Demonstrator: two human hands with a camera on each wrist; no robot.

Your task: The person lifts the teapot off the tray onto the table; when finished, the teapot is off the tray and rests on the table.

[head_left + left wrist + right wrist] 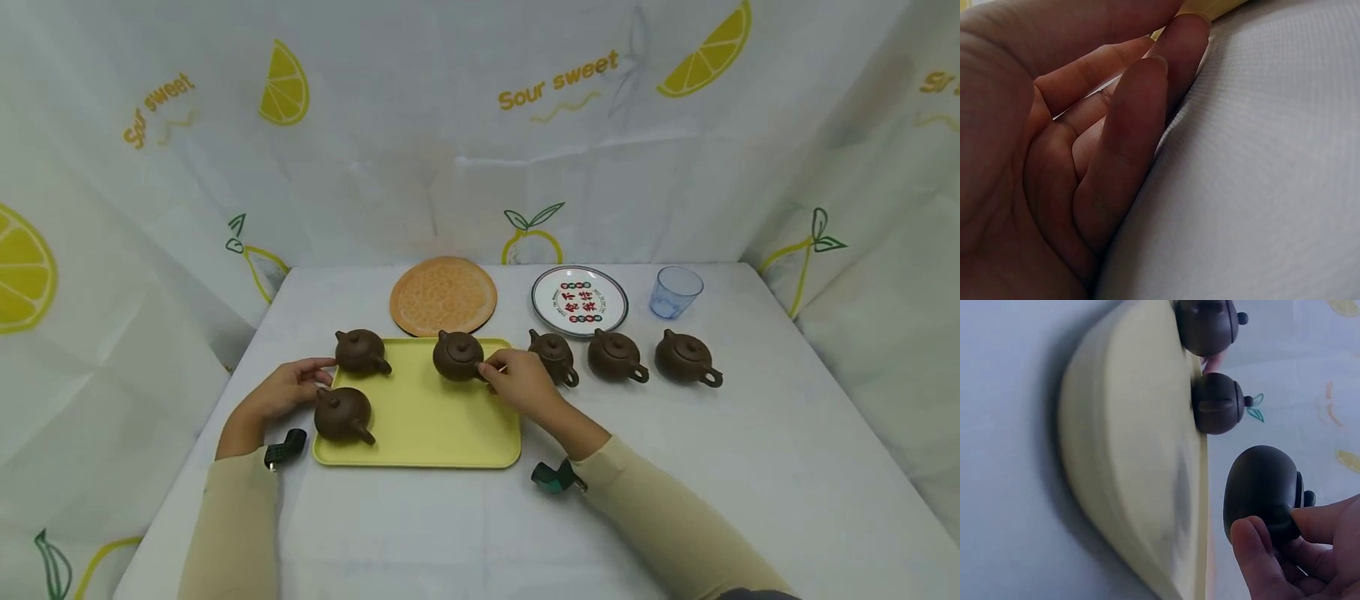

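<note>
My right hand [522, 383] pinches the handle of a dark brown teapot [458, 357], thumb and fingertips together on it. In the right wrist view that teapot [1263, 487] hangs above the yellow tray [1147, 412], its shadow on the surface. On the tray's left side sit two like teapots, one at the back [361, 351] and one in front [342, 413]. Beside the tray's left edge rests my left hand [285, 390], its fingers loosely bent and low against the white cloth. Its fingertips [1188, 37] are right at the yellow rim.
Three more brown teapots stand in a row right of the tray: one partly behind my right hand [553, 354], a middle one [617, 356] and a right one [687, 358]. Behind them are a round tan mat [443, 297], a printed white plate [547, 312] and a blue glass [675, 293].
</note>
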